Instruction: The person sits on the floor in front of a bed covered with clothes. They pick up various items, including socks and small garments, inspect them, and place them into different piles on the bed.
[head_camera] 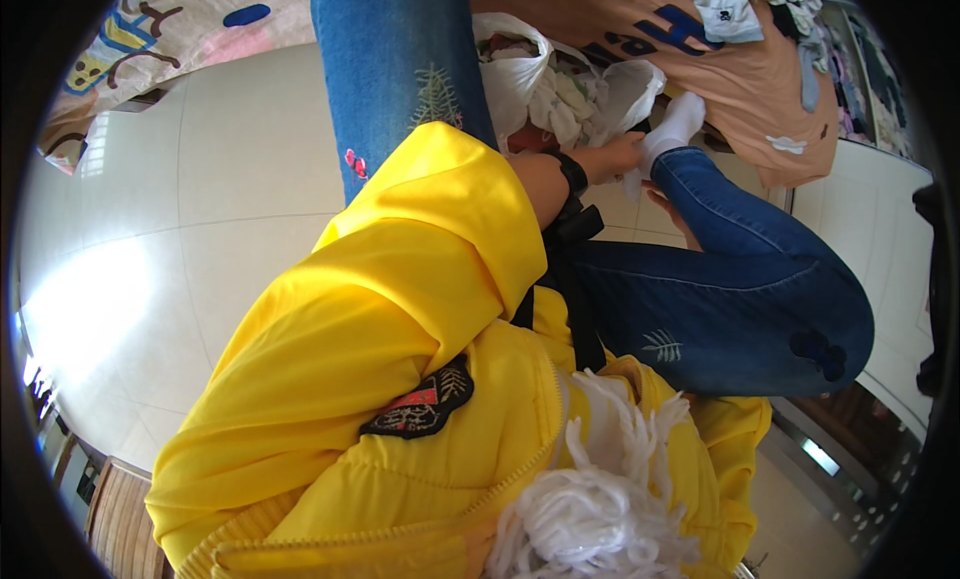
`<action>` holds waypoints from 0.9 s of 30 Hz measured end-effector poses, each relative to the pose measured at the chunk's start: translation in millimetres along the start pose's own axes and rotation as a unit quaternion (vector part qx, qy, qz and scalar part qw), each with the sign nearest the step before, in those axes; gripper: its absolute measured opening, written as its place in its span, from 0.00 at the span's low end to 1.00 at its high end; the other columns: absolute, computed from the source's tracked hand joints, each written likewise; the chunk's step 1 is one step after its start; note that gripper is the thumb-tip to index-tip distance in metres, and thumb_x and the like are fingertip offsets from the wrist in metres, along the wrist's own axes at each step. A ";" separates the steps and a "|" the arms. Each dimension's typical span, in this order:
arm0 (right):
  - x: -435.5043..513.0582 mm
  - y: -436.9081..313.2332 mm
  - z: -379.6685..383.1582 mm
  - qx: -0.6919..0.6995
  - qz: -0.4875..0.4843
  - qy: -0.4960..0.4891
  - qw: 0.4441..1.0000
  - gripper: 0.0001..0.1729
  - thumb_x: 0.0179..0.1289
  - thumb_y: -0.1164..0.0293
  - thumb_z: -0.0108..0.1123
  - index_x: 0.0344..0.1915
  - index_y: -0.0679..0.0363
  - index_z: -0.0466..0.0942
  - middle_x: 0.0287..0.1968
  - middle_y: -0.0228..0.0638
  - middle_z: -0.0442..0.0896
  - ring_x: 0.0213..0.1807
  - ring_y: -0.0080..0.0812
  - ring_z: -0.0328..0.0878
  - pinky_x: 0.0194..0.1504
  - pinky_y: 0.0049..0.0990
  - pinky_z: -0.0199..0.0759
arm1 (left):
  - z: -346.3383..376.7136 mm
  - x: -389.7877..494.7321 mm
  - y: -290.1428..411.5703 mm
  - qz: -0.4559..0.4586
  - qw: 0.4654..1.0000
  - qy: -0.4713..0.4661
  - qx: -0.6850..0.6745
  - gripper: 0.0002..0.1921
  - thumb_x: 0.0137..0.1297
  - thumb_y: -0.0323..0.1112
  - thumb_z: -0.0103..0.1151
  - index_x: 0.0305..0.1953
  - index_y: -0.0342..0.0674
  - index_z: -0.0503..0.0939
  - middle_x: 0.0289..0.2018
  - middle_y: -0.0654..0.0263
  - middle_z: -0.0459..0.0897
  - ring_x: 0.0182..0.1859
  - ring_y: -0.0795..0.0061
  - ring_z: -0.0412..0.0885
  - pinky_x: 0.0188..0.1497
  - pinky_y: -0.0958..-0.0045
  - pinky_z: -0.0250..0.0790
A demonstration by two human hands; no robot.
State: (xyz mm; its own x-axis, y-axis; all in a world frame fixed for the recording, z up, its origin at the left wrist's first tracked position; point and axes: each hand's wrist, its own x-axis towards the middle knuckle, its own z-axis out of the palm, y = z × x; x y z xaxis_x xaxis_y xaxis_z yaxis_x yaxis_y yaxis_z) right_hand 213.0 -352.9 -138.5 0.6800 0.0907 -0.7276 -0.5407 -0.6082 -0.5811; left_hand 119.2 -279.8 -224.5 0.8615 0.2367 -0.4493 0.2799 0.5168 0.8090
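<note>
My left hand [616, 159], with a black strap [571, 175] around its wrist, reaches across between my legs. Its fingers are curled at some thin white material [633, 183], close against the white sock [677, 121] on my bent right leg's foot. Whether this material belongs to a plastic bag or to the sock is unclear. My right hand [673, 210] shows only partly from under the right shin, and its fingers are mostly hidden. Just beyond the left hand stands an open white plastic bag [514, 83] stuffed with crumpled cloth [566, 102].
An orange-brown printed cloth [750, 121] drapes over something behind the bag, with light garments [724, 12] on top. Another printed cloth [217, 23] hangs at upper left. Pale floor tiles [247, 151] lie left of my left leg [397, 53]. A white panel [855, 219] is at right.
</note>
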 end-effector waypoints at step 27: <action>51.4 -77.3 77.3 -0.185 -0.312 -0.005 0.932 0.29 0.68 0.44 0.48 0.55 0.55 0.72 0.51 0.38 0.78 0.47 0.33 0.74 0.51 0.30 0.69 | -0.3 8.3 27.8 0.348 0.842 0.222 0.348 0.07 0.72 0.34 0.48 0.43 0.38 0.68 0.45 0.47 0.77 0.43 0.42 0.77 0.42 0.52 0.70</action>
State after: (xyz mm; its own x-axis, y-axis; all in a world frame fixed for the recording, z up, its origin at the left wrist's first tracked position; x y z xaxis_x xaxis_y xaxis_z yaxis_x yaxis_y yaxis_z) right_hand 251.5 -240.3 -159.1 0.7994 0.5236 -0.2947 0.1671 -0.6648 -0.7281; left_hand 134.0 -263.2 -205.8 0.7199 0.6460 0.2540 0.0856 -0.4457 0.8911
